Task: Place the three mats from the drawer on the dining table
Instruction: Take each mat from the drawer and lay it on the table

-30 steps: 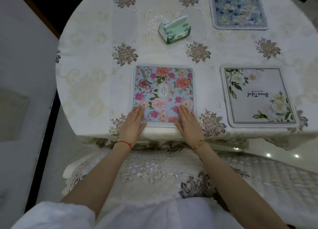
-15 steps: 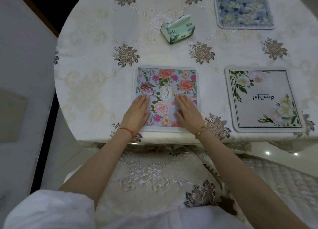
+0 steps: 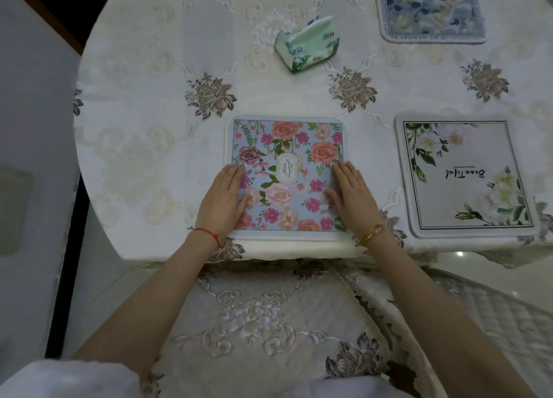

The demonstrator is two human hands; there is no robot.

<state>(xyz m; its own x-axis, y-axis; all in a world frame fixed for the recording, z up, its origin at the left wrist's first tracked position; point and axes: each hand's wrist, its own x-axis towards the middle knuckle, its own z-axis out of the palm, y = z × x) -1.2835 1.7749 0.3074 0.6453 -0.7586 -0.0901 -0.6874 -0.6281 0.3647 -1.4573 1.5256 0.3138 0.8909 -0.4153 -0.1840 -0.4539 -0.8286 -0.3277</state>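
Three mats lie flat on the round dining table [image 3: 143,146]. A light blue mat with pink flowers [image 3: 288,158] sits at the near edge, right in front of me. My left hand [image 3: 223,201] rests flat on its left side, and my right hand [image 3: 351,198] rests flat on its right side, fingers together and extended. A white mat with green leaves and script lettering [image 3: 465,173] lies to the right. A blue and white floral mat [image 3: 428,7] lies at the far right, partly cut off by the top of the view.
A green tissue pack [image 3: 306,49] stands on the embroidered tablecloth beyond the pink mat. A chair with an embroidered cover [image 3: 257,317] is tucked under the table edge below my arms. A second padded chair [image 3: 502,314] is at the right. A pale wall runs along the left.
Both hands slid forward from the mat's near edge, then apart toward its left and right sides, staying flat on it. The mat has kept its place.
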